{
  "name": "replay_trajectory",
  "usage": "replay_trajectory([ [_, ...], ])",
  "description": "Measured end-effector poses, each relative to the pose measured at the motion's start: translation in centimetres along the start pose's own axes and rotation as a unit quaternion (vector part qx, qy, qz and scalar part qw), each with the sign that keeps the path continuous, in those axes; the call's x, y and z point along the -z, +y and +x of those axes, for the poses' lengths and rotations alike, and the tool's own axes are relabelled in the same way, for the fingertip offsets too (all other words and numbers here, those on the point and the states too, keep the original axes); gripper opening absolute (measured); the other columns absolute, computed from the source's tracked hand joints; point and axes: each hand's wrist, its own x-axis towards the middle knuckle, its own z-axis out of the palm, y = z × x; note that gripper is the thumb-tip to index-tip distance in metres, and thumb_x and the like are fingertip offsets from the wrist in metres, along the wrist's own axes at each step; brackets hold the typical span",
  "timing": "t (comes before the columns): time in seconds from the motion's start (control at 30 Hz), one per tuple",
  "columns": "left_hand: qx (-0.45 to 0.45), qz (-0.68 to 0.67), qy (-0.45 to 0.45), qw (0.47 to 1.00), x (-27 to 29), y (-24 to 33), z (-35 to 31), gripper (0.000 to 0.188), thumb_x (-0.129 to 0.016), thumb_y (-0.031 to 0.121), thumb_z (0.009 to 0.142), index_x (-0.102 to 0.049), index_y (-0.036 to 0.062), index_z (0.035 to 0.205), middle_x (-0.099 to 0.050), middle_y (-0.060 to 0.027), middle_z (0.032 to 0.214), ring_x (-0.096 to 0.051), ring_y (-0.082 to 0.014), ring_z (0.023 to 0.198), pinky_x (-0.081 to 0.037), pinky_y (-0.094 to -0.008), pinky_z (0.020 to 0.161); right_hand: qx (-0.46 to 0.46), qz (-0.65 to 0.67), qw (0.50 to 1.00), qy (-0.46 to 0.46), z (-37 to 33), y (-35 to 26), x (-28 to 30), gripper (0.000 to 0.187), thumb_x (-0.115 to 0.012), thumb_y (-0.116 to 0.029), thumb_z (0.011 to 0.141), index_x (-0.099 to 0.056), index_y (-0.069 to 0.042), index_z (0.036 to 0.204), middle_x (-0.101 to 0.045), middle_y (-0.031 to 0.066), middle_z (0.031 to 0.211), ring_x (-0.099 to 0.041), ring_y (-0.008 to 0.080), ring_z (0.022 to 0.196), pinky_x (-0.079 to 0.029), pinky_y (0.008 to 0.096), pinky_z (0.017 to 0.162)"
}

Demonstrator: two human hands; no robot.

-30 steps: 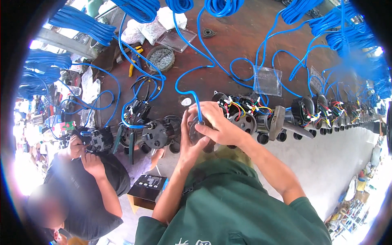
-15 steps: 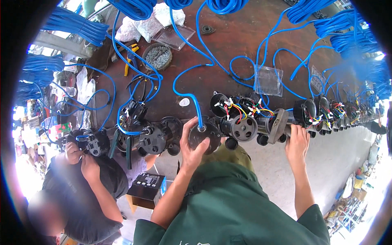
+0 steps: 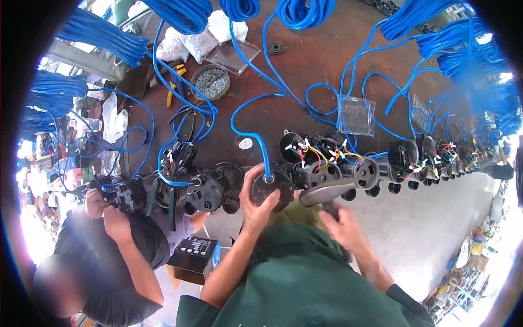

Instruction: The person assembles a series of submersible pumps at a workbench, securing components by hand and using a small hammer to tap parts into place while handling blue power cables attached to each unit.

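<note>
My left hand (image 3: pixel 260 204) grips a round black motor unit (image 3: pixel 271 189) at the front edge of the brown workbench (image 3: pixel 305 60). A blue hose (image 3: pixel 251 131) plugs into the top of that unit. My right hand (image 3: pixel 342 226) is closed around the dark handle of a grey power tool (image 3: pixel 326 193), whose body lies level just right of the unit. Beyond the tool, black units with coloured wires (image 3: pixel 321 155) stand in a row. My green sleeves fill the lower middle of the view.
At the left a co-worker's hands (image 3: pixel 103 210) hold another black unit (image 3: pixel 128 193). Coils of blue hose (image 3: pixel 180 11) hang along the back. A round tray of screws (image 3: pixel 211 82), yellow-handled pliers (image 3: pixel 173 87), clear bags (image 3: pixel 356 114) and a black box (image 3: pixel 193 256) are nearby.
My right hand left the unit, reached out to the right along the bench edge, and has come back holding the grey tool. My left hand stayed on the unit.
</note>
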Motion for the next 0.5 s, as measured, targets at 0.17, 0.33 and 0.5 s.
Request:
replay_trajectory([
  [0.17, 0.000, 0.002, -0.006, 1.000, 0.3, -0.2, -0.1, 0.063, -0.079, 0.025, 0.078, -0.062, -0.0015, 0.133, -0.060, -0.0129, 0.135, -0.057, -0.0245, 0.129, -0.041, -0.0391, 0.114, -0.040, 0.053, 0.998, -0.018, -0.6, -0.8, -0.6, 0.029, -0.069, -0.027, 0.103, -0.064, 0.002, 0.103, -0.056, -0.0003, 0.074, -0.049, 0.0064, 0.073, -0.043, 0.0296, 0.064],
  [0.33, 0.007, -0.012, -0.008, 1.000, 0.3, -0.2, -0.4, 0.062, -0.078, 0.021, 0.078, -0.062, -0.0017, 0.133, -0.060, -0.0119, 0.133, -0.057, -0.0235, 0.129, -0.041, -0.0378, 0.114, 0.052, -0.096, 0.993, 0.038, -0.3, -2.5, -0.1, 0.031, -0.071, -0.025, 0.102, -0.064, 0.005, 0.107, -0.065, 0.0077, 0.074, -0.054, 0.0154, 0.061, -0.045, 0.0342, 0.059],
  [0.5, -0.007, -0.005, -0.003, 1.000, 0.2, 0.0, 0.0, 0.060, -0.078, 0.017, 0.077, -0.063, -0.0018, 0.131, -0.061, -0.0107, 0.130, -0.058, -0.0223, 0.125, -0.043, -0.0365, 0.112, 0.238, -0.132, 0.958, 0.087, -2.0, -7.4, -0.6, 0.026, -0.074, -0.018, 0.097, -0.066, 0.003, 0.112, -0.071, 0.0153, 0.078, -0.067, 0.0280, 0.062, -0.051, 0.0397, 0.062],
])
